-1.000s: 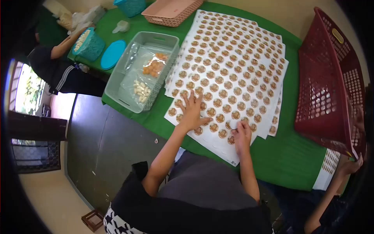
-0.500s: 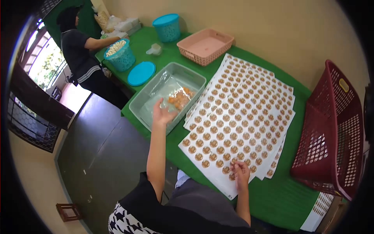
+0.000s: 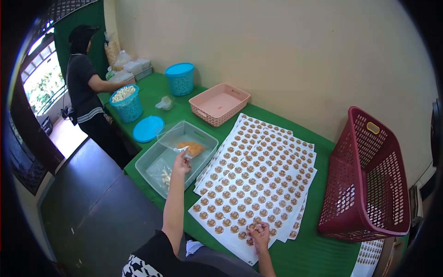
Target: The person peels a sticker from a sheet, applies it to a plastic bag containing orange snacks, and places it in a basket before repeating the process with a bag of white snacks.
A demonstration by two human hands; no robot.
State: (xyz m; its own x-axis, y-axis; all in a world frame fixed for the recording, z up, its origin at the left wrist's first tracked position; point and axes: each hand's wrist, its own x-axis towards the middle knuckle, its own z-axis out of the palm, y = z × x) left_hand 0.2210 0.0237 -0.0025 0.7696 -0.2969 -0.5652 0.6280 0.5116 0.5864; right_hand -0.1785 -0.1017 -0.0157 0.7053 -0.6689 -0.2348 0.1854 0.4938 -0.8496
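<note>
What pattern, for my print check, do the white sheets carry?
The sheets carry rows of brown circles; see the head view.

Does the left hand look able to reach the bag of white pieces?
Probably yes: the bag of white pieces lies in the open container, mostly uncovered, near the left hand, though that hand seems to hold the bag of orange pieces.

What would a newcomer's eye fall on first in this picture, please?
Most likely the white sheets with rows of round brown prints, spread across the middle of the green table. Next might come the tall dark red basket to their right, then the clear bag of orange pieces in the left hand, at the pale tray.
</note>
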